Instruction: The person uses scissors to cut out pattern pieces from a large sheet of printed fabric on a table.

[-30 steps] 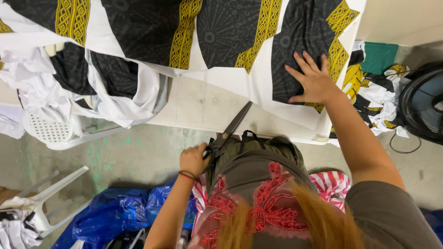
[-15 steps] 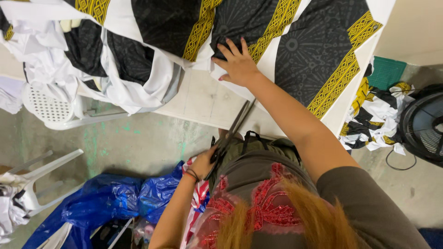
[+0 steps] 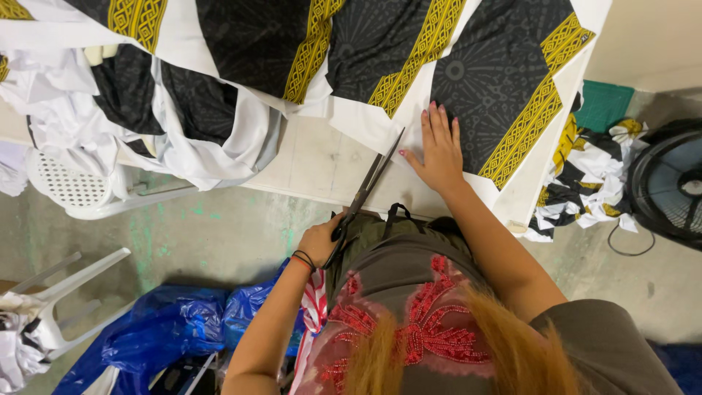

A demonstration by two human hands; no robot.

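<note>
Nearest the camera, at about 7 o'clock from the middle of the view, the left hand has its fingers curled tight through the handles of the dark scissors, whose thin blades point up toward 1 o'clock and reach the edge of the cloth. A little farther, at about 1 o'clock, the right hand lies flat with its fingers spread, pressing down on the black, white and yellow patterned cloth that covers the pale table. Farther off, a heap of the same cloth sits at 10 o'clock above a white plastic chair, blue bags lie at 7 o'clock, and a black fan stands at 3 o'clock.
</note>
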